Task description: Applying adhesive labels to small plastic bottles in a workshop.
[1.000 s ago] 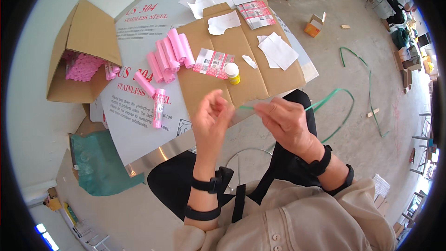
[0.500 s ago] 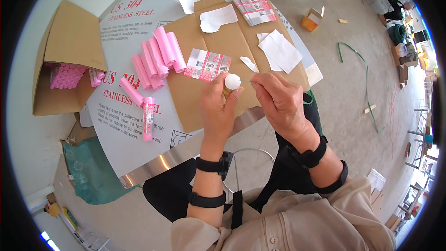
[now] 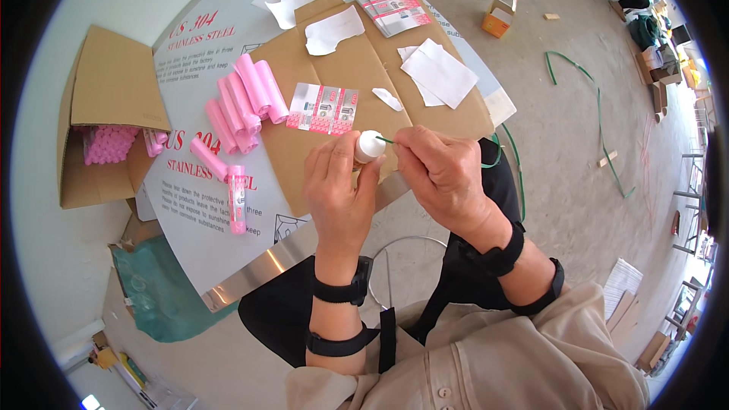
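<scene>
Pink tubes [image 3: 247, 102] lie beside a printed label strip [image 3: 323, 109] on flattened cardboard [image 3: 342, 68], near an open carton [image 3: 106, 118].

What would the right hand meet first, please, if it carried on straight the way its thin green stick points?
Most likely the white-capped bottle in the left hand: the right hand aims its green stick at the cap, though depth is unclear.

left hand [image 3: 338, 186]: raised, fingers curled in a grip | right hand [image 3: 444, 171]: fingertips pinched, just beside left | both wrists strapped
</scene>
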{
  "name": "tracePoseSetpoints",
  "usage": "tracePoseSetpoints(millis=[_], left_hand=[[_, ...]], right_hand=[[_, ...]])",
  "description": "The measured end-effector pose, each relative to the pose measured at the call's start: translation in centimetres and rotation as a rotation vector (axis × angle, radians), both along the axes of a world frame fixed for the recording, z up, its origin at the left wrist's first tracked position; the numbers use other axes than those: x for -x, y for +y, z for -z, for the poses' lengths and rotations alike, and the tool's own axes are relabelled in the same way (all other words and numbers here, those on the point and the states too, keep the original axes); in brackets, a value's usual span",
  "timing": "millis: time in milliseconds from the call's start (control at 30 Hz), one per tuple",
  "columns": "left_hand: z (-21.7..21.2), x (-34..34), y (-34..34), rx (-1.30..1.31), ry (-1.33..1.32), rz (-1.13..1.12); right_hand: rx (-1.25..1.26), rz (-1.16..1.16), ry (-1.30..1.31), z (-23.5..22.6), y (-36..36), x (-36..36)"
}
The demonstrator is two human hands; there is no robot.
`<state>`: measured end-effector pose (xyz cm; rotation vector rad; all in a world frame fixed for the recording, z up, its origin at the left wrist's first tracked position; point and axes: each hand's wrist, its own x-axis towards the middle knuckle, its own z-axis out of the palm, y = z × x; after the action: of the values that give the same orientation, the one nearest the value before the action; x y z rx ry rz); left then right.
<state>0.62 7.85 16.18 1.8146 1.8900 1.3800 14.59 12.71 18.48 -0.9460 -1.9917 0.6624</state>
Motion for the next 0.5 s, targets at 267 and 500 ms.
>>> tracePoseSetpoints(millis=[267, 500], left_hand=[[-0.5, -0.7, -0.2, -0.017, 0.053, -0.022], [-1.2, -1.3, -0.1, -0.035, 0.047, -0.024]], right_hand=[[0.122, 0.004, 0.127, 0.0, -0.6, -0.3], [0.319, 0.055, 0.266, 0.1, -1.8, -0.2]])
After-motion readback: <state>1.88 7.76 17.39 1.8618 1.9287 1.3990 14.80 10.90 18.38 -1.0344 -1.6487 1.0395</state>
